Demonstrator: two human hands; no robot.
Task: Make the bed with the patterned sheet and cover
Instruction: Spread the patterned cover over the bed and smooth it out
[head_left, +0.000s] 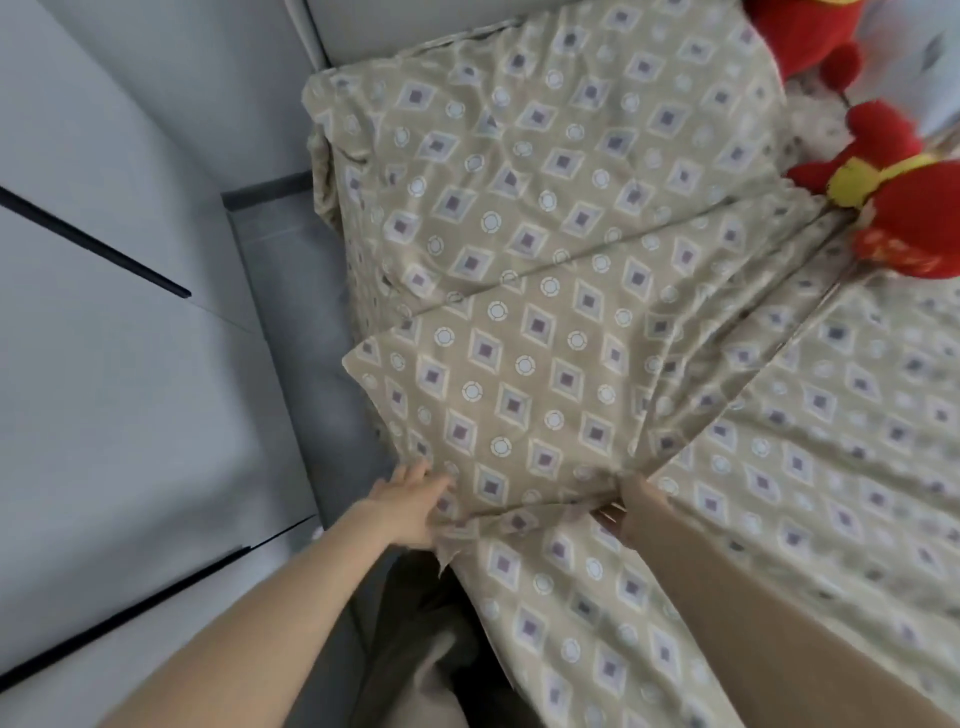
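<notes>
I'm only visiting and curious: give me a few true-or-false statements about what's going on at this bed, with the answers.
1. The left hand and the right hand both hold the near edge of the patterned cover. True.
2. The cover is plain white. False: it is beige, printed with diamonds and circles.
3. Red plush toys lie at the far right of the bed. True.
4. The right hand rests on a plush toy. False: it grips the cover, well away from the toys.
5. The floor beside the bed is grey. True.
</notes>
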